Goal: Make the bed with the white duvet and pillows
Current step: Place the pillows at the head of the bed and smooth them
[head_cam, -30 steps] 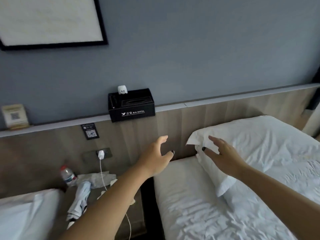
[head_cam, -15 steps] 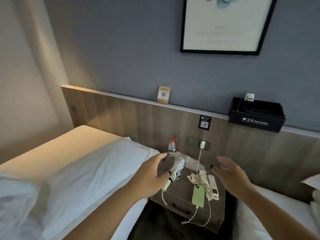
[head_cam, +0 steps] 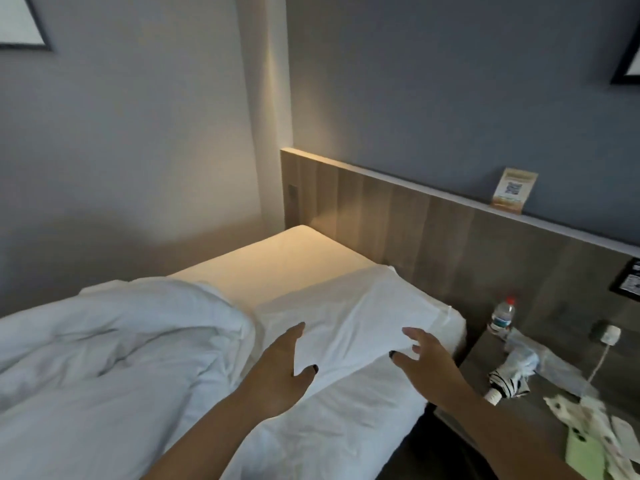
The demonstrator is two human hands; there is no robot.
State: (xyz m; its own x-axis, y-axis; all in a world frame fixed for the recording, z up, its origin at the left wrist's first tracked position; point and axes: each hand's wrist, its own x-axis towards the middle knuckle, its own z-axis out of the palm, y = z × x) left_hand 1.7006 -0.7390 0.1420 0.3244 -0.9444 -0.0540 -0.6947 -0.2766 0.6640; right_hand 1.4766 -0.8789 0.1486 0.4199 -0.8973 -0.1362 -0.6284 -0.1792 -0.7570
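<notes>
A white pillow (head_cam: 349, 317) lies flat at the head of a single bed (head_cam: 291, 258), against the wooden headboard (head_cam: 398, 220). A rumpled white duvet (head_cam: 114, 341) is bunched over the left and near part of the bed. My left hand (head_cam: 280, 368) hovers at the pillow's near left edge, fingers spread and relaxed, holding nothing. At the pillow's near right corner is my right hand (head_cam: 426, 362), also spread open and empty. Whether either hand touches the pillow cannot be told.
A dark nightstand (head_cam: 540, 379) stands right of the bed with a water bottle (head_cam: 500, 318), crumpled cloth, a green phone (head_cam: 585, 455) and a charger cable. A small card (head_cam: 514, 190) sits on the headboard ledge. A wall runs along the bed's far left side.
My view has swung left from the other bed, past the nightstand, onto this bed. Both open hands have moved over to the pillow's near edge.
</notes>
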